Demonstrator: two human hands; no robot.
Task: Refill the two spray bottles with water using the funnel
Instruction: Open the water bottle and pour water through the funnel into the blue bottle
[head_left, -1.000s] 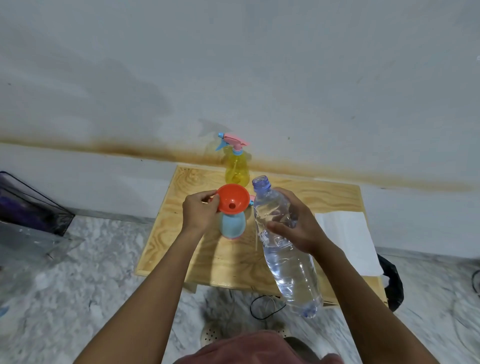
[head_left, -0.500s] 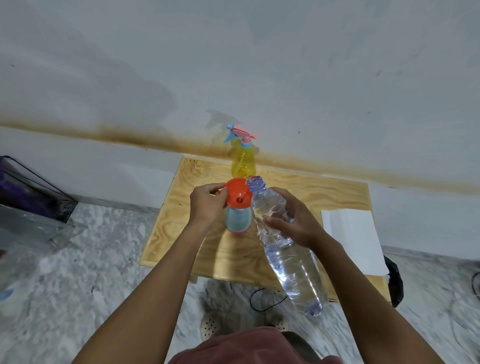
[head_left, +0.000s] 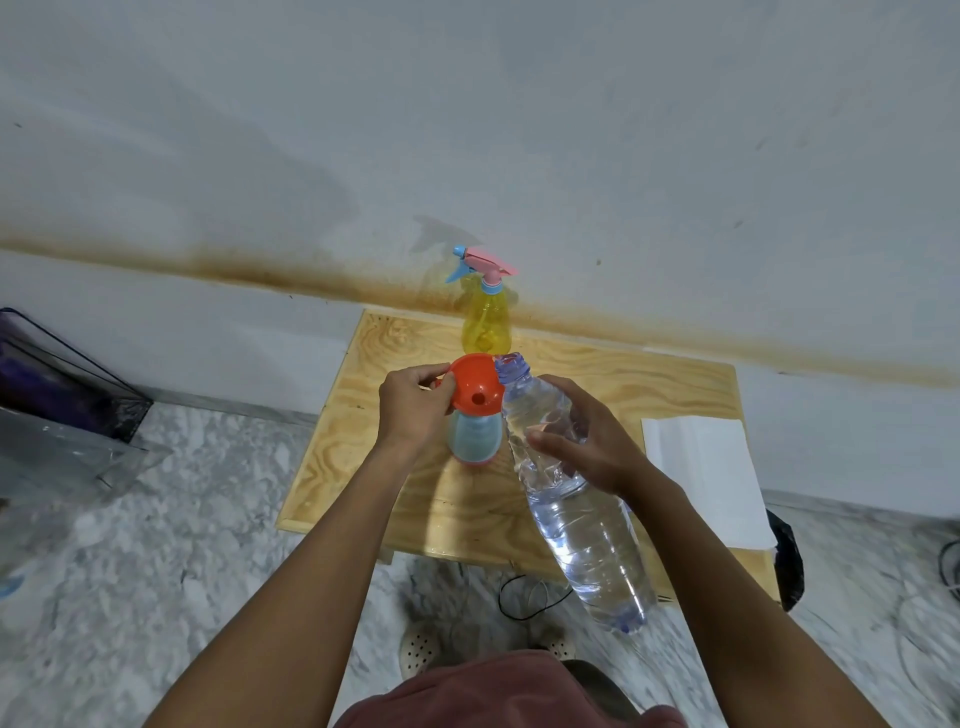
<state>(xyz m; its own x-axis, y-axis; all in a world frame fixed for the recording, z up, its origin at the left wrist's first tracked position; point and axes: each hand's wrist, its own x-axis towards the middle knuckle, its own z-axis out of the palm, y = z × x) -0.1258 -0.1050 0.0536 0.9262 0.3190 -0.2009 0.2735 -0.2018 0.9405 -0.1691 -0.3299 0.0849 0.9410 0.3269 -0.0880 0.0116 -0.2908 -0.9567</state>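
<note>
An orange funnel (head_left: 475, 385) sits in the neck of a light-blue spray bottle (head_left: 474, 435) with no spray head, standing mid-table. My left hand (head_left: 413, 410) pinches the funnel's rim on its left side. My right hand (head_left: 584, 439) grips a large clear water bottle (head_left: 576, 509), uncapped and tilted, its mouth resting at the funnel's right rim. A yellow spray bottle (head_left: 487, 317) with a pink and blue trigger head stands at the back of the table by the wall.
The small wooden table (head_left: 649, 387) stands against a stained white wall. White paper (head_left: 701, 478) lies on its right side. A dark wire rack (head_left: 62, 379) sits on the marble floor at left; a black cable (head_left: 519, 597) lies under the table.
The water bottle's mouth has moved left and tipped down against the funnel's rim. The view has shifted slightly; my left hand keeps its hold on the funnel.
</note>
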